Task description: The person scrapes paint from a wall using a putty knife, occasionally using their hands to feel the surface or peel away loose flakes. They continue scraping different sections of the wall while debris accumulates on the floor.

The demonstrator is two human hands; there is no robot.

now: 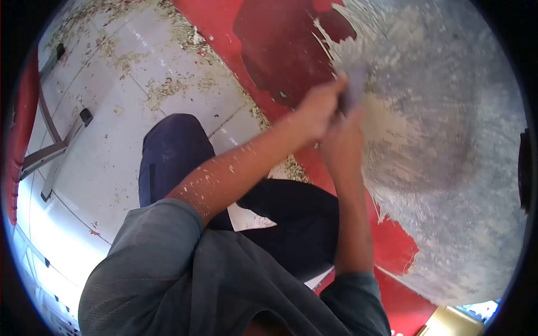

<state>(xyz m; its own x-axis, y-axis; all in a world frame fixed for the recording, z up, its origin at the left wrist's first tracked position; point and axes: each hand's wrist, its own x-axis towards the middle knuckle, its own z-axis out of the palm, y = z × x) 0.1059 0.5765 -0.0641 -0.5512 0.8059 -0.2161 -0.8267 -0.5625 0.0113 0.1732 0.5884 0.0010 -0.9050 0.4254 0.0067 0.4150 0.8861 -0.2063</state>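
Note:
My left hand (318, 112) and my right hand (343, 140) are close together, both closed around a flat scraper (355, 87), whose handle is mostly hidden by the fingers. Motion blurs the tool and fingertips. Its wide grey blade is against a large painted surface, at the border between dark red paint (280, 50) and a stripped grey area (448, 84). Curled, pale paint shreds (342, 47) stick up just beyond the blade. Pale flecks cover my left forearm.
White floor tiles (123, 145) lie to the left, littered with paint chips (168, 89), thickest along the red surface's edge. A red chair (22, 129) with metal legs stands at the far left. My bent knee (176, 134) is near the surface. A gold-coloured object (451, 323) is at bottom right.

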